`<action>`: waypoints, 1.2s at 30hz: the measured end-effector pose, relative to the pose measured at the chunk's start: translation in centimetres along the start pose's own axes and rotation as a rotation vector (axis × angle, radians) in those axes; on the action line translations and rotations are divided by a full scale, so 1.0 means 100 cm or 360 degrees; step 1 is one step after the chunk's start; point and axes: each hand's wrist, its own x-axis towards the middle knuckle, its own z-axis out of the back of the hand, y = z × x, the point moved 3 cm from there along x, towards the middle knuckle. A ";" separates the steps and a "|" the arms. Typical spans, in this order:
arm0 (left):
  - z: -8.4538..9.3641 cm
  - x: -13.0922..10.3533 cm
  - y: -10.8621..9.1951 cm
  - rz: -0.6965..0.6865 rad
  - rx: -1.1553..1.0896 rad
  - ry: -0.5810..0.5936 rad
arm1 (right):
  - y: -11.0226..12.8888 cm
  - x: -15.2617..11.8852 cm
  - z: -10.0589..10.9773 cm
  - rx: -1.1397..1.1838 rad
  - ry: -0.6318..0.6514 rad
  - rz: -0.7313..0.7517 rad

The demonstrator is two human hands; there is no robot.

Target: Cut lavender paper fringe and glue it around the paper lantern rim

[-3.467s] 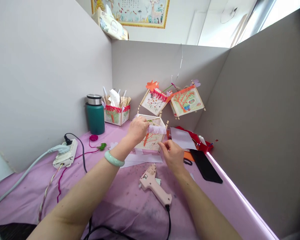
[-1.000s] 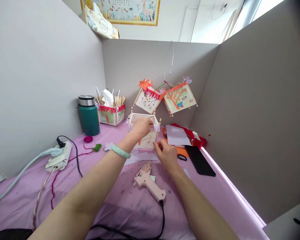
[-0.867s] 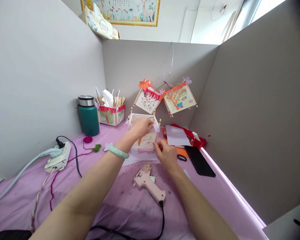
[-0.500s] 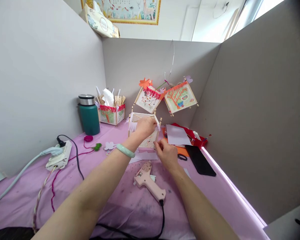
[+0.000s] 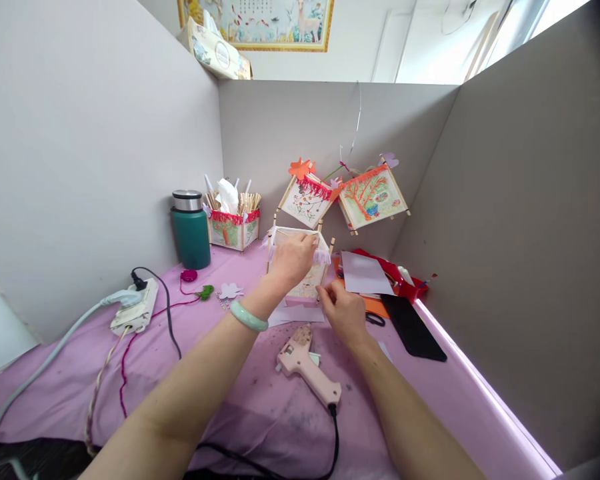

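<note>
Together, left hand (image 5: 293, 260) and right hand (image 5: 346, 311) fingers pinch one box (image 5: 304, 288); behind, two boxes (image 5: 373, 198) hang.

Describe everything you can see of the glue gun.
The glue gun is pale pink and looks plastic, with a whitish trigger and a brown-mottled nozzle end. It lies on its side on the purple cloth, nozzle pointing away from the person, a black cord leaving its near end. Only cloth and cord visibly touch it.
</note>
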 end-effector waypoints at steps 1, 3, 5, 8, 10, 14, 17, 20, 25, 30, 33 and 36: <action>0.001 -0.002 0.005 0.0004 0.0013 -0.0032 | 0.000 0.000 0.000 0.0001 0.0002 0.0005; 0.000 -0.007 0.015 0.0011 0.0055 -0.0023 | 0.001 0.000 -0.001 0.0006 0.0014 0.0008; -0.005 -0.010 0.023 0.0024 0.0125 0.0051 | 0.001 0.000 -0.001 0.0014 0.0023 0.0010; -0.015 -0.013 0.028 0.0003 0.0187 0.0146 | 0.001 0.000 0.000 0.0014 0.0022 0.0009; -0.018 -0.015 0.028 -0.0036 0.0139 0.0120 | 0.002 0.001 0.000 0.0011 0.0022 0.0012; -0.003 -0.021 0.025 -0.0238 -0.0192 -0.0221 | 0.002 0.001 0.000 0.0012 0.0024 0.0028; 0.016 -0.029 0.039 -0.0061 -0.0392 -0.0678 | 0.001 0.001 -0.001 -0.0002 0.0007 0.0015; 0.023 -0.039 0.065 0.0404 -0.0554 -0.0938 | 0.000 0.000 -0.003 -0.0018 0.0006 0.0012; 0.007 -0.050 0.087 0.0866 -0.0779 -0.0729 | -0.002 0.000 -0.006 -0.0066 0.0054 0.0001; -0.001 -0.058 0.075 0.0853 -0.0597 -0.0566 | 0.000 0.003 -0.002 -0.0002 0.0174 -0.0103; -0.002 -0.060 0.069 0.0835 -0.0491 -0.0525 | 0.012 -0.004 0.012 0.0112 0.0371 -0.0097; -0.002 -0.061 0.066 0.0803 -0.0451 -0.0520 | 0.031 -0.023 0.036 0.0043 0.0619 -0.0075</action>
